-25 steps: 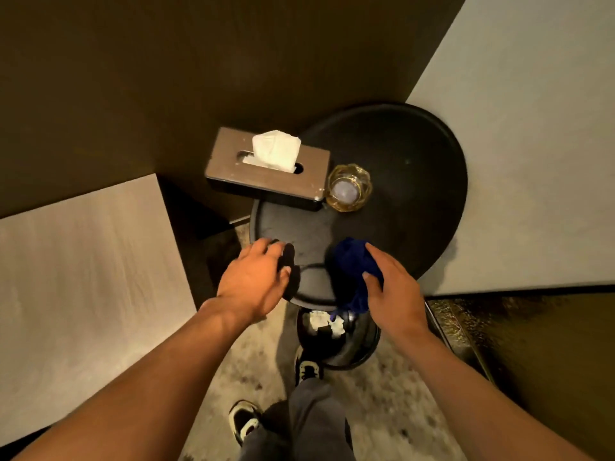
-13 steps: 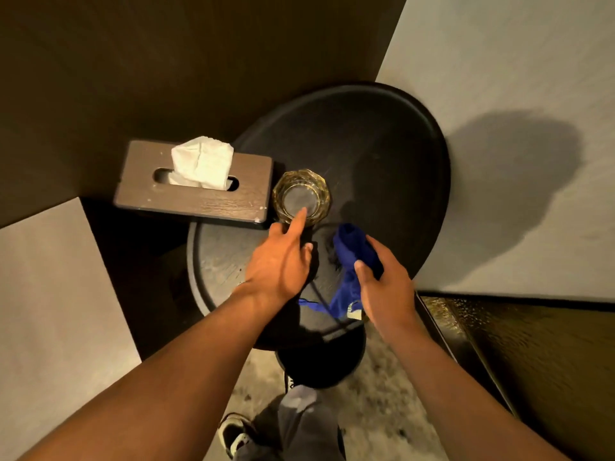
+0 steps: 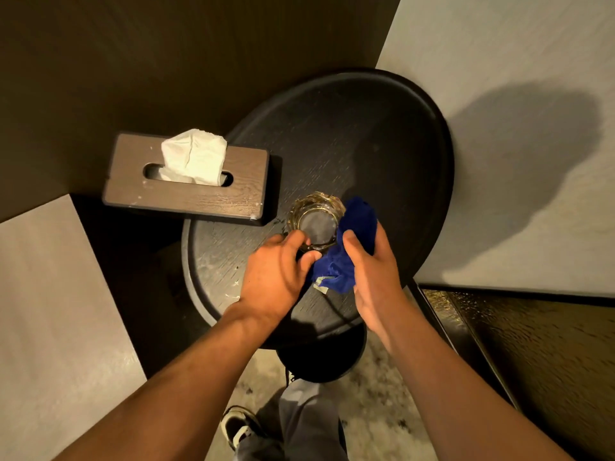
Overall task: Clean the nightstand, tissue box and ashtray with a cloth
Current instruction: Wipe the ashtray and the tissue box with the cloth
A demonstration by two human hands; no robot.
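Head view: tissue box (image 3: 186, 181) sitting left of glass ashtray (image 3: 315, 221) on nightstand (image 3: 382, 144). Left hand (image 3: 276, 277) gripping ashtray's rim; right hand (image 3: 372, 271) clutching blue cloth (image 3: 352, 227) against it.

My forearms (image 3: 186, 371) are bare — no sleeves, watch or rings in sight. Below them, grey trousers (image 3: 299, 424) and a black-and-white sneaker (image 3: 238, 427) — laces unclear.

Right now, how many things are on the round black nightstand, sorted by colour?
Brown: 1, the wooden tissue box
Clear amber: 1, the glass ashtray
Blue: 1, the cloth held by the right hand
Total: 3
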